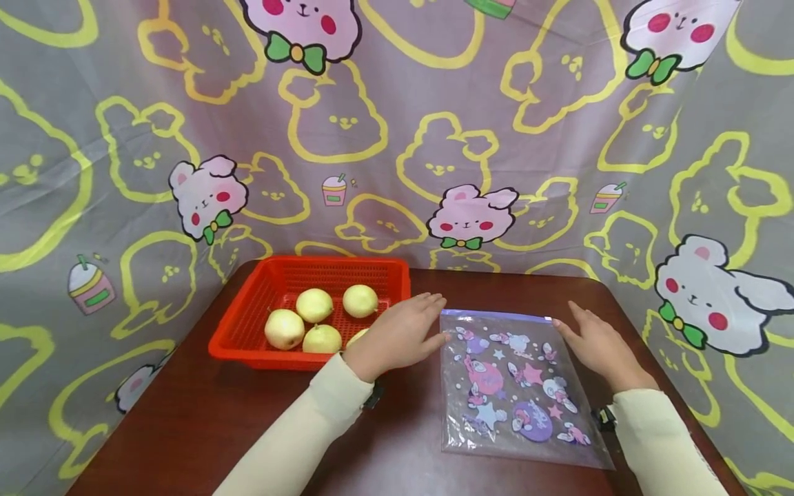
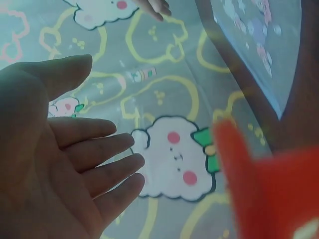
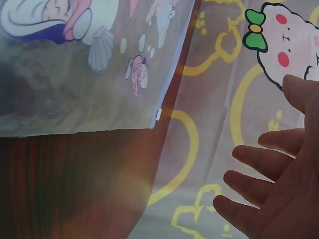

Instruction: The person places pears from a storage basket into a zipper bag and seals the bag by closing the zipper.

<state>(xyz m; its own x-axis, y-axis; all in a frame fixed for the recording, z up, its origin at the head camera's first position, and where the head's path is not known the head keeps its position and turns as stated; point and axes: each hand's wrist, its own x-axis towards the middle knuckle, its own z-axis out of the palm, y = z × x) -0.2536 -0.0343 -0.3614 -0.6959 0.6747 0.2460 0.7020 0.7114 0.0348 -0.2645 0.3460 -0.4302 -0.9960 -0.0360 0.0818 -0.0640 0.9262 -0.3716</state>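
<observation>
A clear zip bag [image 1: 505, 386] printed with pink and purple cartoon figures lies flat on the table, its purple zip strip [image 1: 496, 315] toward the back and a white slider [image 3: 158, 114] at the right end. My left hand [image 1: 400, 335] hovers between the basket and the bag's upper left corner, fingers extended and nothing in it. Over by the bag's upper right corner is my right hand [image 1: 600, 348], with its fingers spread apart and holding nothing. In the left wrist view the left palm [image 2: 65, 149] shows bare. The right fingers [image 3: 264, 159] look relaxed in the right wrist view.
Left of the bag stands a red plastic basket [image 1: 248, 355] with several pale yellow pears [image 1: 314, 305] inside, one partly hidden by the left hand. The dark brown table [image 1: 186, 420] meets a grey cartoon-printed cloth [image 1: 384, 138] at the back and sides.
</observation>
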